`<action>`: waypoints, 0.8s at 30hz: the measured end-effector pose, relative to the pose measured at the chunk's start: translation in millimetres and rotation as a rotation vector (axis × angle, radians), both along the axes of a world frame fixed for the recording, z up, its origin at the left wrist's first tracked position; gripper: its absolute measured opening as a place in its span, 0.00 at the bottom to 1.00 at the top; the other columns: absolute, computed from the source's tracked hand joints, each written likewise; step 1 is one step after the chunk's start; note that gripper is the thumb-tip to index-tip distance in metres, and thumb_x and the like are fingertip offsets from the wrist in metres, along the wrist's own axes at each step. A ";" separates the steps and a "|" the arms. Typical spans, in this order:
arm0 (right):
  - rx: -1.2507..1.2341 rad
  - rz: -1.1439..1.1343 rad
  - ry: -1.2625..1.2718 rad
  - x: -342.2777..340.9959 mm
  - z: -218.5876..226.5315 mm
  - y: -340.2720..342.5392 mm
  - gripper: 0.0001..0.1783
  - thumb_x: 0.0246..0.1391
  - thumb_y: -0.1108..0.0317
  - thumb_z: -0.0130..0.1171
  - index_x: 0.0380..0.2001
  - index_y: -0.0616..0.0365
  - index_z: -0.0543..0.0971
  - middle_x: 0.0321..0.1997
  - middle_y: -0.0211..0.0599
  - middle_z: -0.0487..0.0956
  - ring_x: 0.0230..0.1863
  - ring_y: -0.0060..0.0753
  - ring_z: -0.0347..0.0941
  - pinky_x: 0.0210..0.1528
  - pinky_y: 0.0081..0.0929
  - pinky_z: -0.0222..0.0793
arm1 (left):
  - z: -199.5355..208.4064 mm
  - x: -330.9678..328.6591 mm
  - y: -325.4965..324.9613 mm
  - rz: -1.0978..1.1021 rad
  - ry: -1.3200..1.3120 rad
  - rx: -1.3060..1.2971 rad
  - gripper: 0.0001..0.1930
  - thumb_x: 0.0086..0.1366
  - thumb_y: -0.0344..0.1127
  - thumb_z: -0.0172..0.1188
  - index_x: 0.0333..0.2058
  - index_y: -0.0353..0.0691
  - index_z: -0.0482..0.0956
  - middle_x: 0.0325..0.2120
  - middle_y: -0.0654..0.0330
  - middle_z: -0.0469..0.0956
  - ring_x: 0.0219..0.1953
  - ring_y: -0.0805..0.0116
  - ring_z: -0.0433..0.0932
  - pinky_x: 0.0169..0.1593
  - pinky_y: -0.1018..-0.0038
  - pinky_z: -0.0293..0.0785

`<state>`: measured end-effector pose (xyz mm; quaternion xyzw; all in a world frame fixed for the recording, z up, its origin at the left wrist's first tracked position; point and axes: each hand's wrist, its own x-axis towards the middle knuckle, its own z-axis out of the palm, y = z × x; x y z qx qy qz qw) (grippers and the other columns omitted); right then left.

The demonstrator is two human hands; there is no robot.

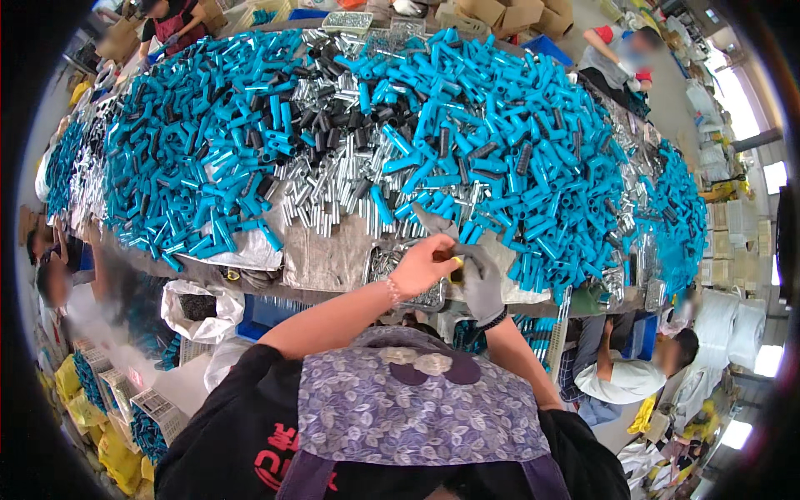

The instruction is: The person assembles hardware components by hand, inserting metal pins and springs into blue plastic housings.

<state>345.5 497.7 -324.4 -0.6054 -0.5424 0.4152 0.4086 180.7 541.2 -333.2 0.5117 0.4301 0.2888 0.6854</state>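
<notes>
Head view: both hands (pixel 454 271) hide a small yellow part (pixel 457 263).

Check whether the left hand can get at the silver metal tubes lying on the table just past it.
Probably yes. The left hand is bare and sits at the table's near edge, and the silver metal tubes lie just beyond it with only bare grey sheet between; nothing blocks the way.
</notes>
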 end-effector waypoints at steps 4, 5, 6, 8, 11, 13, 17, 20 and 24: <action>-0.082 -0.095 0.347 -7.6 43.9 -3.7 0.14 0.62 0.71 0.52 0.49 0.65 0.76 0.41 0.37 0.80 0.43 0.27 0.76 0.48 0.26 0.71 | 24.7 9.9 0.1 0.017 -0.081 0.024 0.21 0.61 0.26 0.65 0.51 0.35 0.68 0.37 0.58 0.79 0.39 0.73 0.77 0.43 0.73 0.75; -0.075 -0.079 0.352 -8.4 44.1 -4.5 0.14 0.62 0.71 0.52 0.49 0.65 0.76 0.41 0.37 0.80 0.43 0.27 0.76 0.48 0.26 0.71 | 24.2 6.3 0.1 0.024 -0.095 -0.004 0.22 0.61 0.22 0.63 0.52 0.35 0.65 0.36 0.58 0.79 0.38 0.73 0.77 0.41 0.72 0.75; -0.112 -0.111 0.253 -5.6 42.4 -7.0 0.15 0.60 0.71 0.54 0.49 0.64 0.76 0.40 0.37 0.80 0.40 0.28 0.76 0.45 0.26 0.72 | 29.7 3.9 0.3 0.028 -0.092 0.005 0.22 0.61 0.22 0.63 0.52 0.35 0.65 0.36 0.58 0.79 0.38 0.73 0.77 0.41 0.72 0.75; -0.144 -0.137 0.157 2.9 32.6 -9.6 0.17 0.58 0.72 0.56 0.50 0.64 0.75 0.39 0.37 0.80 0.38 0.29 0.77 0.43 0.27 0.72 | 39.6 -3.6 0.5 0.058 -0.069 -0.044 0.19 0.61 0.22 0.62 0.49 0.36 0.68 0.33 0.60 0.78 0.37 0.74 0.77 0.40 0.73 0.74; -0.053 -0.134 -0.329 3.8 35.4 -5.9 0.14 0.54 0.72 0.59 0.45 0.57 0.76 0.30 0.43 0.79 0.31 0.37 0.78 0.36 0.34 0.72 | 27.9 -20.1 3.5 -0.194 0.304 0.617 0.11 0.62 0.25 0.57 0.44 0.37 0.75 0.31 0.56 0.76 0.36 0.64 0.79 0.41 0.68 0.75; -0.044 -0.097 -0.365 -2.6 16.4 -1.4 0.12 0.54 0.73 0.59 0.43 0.59 0.77 0.31 0.42 0.80 0.32 0.36 0.78 0.36 0.33 0.72 | 21.3 -18.6 0.6 -0.413 0.629 1.087 0.11 0.62 0.29 0.53 0.41 0.39 0.80 0.28 0.51 0.77 0.31 0.50 0.78 0.40 0.60 0.76; 0.185 0.070 -0.399 -41.2 30.0 18.8 0.06 0.56 0.72 0.58 0.38 0.57 0.77 0.34 0.48 0.81 0.35 0.49 0.79 0.37 0.38 0.73 | 0.6 -15.8 4.2 -0.644 0.805 0.760 0.07 0.59 0.31 0.55 0.35 0.40 0.79 0.16 0.61 0.73 0.15 0.57 0.71 0.22 0.59 0.71; 0.301 0.131 -0.436 -49.7 27.3 23.9 0.06 0.57 0.69 0.56 0.37 0.57 0.76 0.34 0.51 0.80 0.37 0.55 0.78 0.37 0.44 0.72 | 20.8 -36.3 43.9 -0.189 0.143 -0.560 0.06 0.65 0.30 0.48 0.31 0.43 0.75 0.15 0.69 0.67 0.13 0.71 0.64 0.17 0.72 0.64; -0.130 0.107 -0.496 -70.4 14.6 17.3 0.11 0.58 0.64 0.55 0.40 0.59 0.72 0.34 0.57 0.80 0.38 0.60 0.77 0.38 0.52 0.70 | -9.9 -60.0 74.2 0.236 -0.430 -1.108 0.10 0.70 0.32 0.42 0.29 0.47 0.70 0.15 0.74 0.59 0.13 0.81 0.56 0.15 0.82 0.54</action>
